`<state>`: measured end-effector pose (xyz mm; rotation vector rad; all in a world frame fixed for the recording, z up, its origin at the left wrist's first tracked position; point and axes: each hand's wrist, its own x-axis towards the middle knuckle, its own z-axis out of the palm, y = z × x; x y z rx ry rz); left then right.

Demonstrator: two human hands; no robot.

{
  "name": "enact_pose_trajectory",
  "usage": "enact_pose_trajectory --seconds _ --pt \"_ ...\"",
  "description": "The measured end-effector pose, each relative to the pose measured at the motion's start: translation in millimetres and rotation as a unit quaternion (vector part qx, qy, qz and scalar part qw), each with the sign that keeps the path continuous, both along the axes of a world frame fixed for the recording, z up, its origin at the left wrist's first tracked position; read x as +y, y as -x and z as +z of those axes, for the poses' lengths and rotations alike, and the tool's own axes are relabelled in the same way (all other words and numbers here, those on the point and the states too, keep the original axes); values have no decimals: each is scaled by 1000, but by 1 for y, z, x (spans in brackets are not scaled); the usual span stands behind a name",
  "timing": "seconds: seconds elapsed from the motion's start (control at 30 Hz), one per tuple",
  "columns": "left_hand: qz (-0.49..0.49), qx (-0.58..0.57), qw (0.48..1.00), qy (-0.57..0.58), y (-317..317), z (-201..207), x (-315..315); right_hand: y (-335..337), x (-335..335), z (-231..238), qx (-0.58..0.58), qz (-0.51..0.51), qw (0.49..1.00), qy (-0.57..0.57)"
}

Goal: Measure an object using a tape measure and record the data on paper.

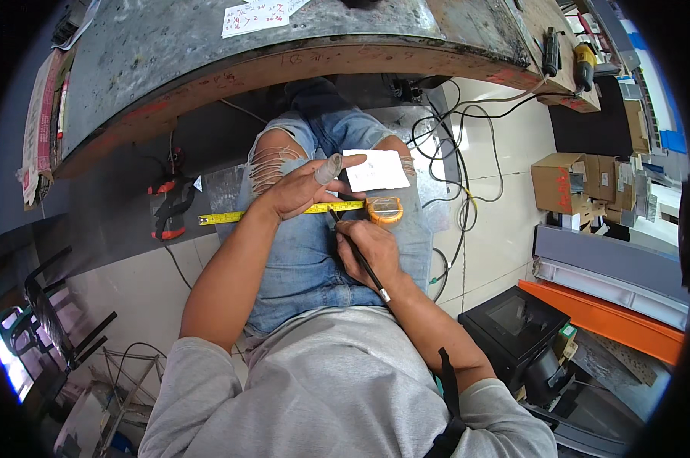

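My left hand [303, 188] is over my lap, with a pale wrap around one finger. Its fingers grip the edge of a small white paper slip [376, 171]. Below that hand the yellow blade of a tape measure [234, 217] stretches leftward across my thighs. Its orange case [384, 211] rests at the blade's right end. In my right hand [369, 248] is a slim black pencil [366, 263] with a pale end. The pencil's tip meets the blade near my left fingers, which partly cover the blade.
A worn workbench [192, 57] spans the far side, with handwritten papers [255, 18] on it. Black cables [459, 153] tangle on the tiled floor to the right. Cardboard boxes [562, 183] and a black machine [513, 324] stand at right; a red-and-black tool [173, 208] lies left.
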<state>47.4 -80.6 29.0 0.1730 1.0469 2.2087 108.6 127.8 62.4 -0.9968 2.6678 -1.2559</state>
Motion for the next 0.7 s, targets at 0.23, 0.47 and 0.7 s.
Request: enact_pose_trajectory --seconds 0.23,0.47,0.7 --pt "3 22 1000 -13 -1 -6 0 0 0 -1 2 -2 1000 4" --pt "-1 19 1000 -19 -1 -9 -1 0 0 -1 -6 0 1000 -3" --pt "-10 27 999 19 0 1 1 -1 3 -3 2 -6 999 38"
